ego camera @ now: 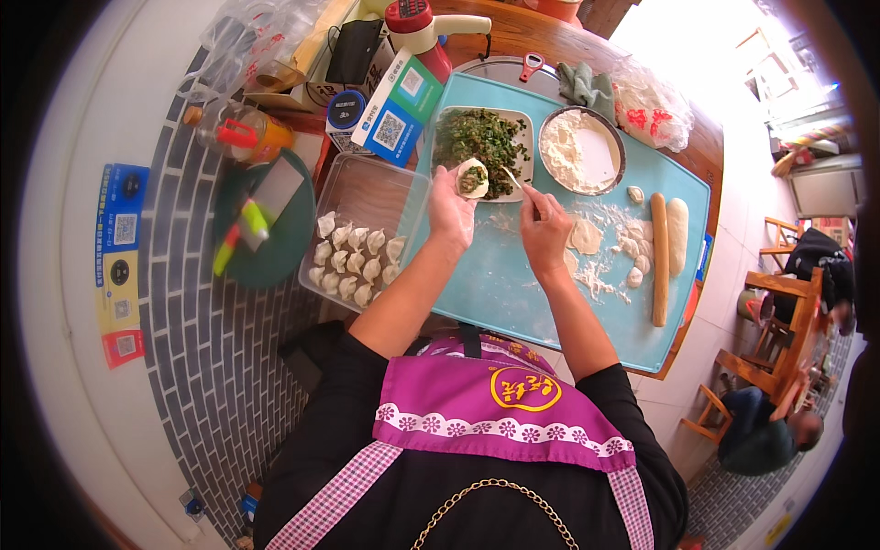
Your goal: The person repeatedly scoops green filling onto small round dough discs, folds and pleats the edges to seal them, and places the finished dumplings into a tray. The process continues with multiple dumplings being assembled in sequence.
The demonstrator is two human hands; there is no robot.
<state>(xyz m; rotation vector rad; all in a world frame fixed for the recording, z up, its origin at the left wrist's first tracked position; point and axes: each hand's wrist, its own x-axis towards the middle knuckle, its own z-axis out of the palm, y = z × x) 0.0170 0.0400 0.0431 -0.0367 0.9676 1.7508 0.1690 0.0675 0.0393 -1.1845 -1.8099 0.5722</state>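
My left hand (452,213) cups a round dumpling wrapper (481,190) with green and brown filling (471,179) on it. In my right hand (544,223) is a thin, pale utensil (512,177), its tip at the filling plate's edge; its exact kind is hard to tell. Just beyond both hands sits the white square plate (526,159) heaped with chopped green filling (481,141). Flat dough wrappers (586,236) lie right beside my right hand on the floured turquoise mat (474,282). Folded dumplings (355,262) stand in rows in a clear plastic tray (371,180) to the left.
Right of the plate is a bowl of flour (567,155) holding a white scraper. A rolling pin (659,261), a dough roll (677,237) and small dough pieces (634,246) lie rightward. A cleaver (271,199) rests on a green round board (295,234) at left. People sit far right.
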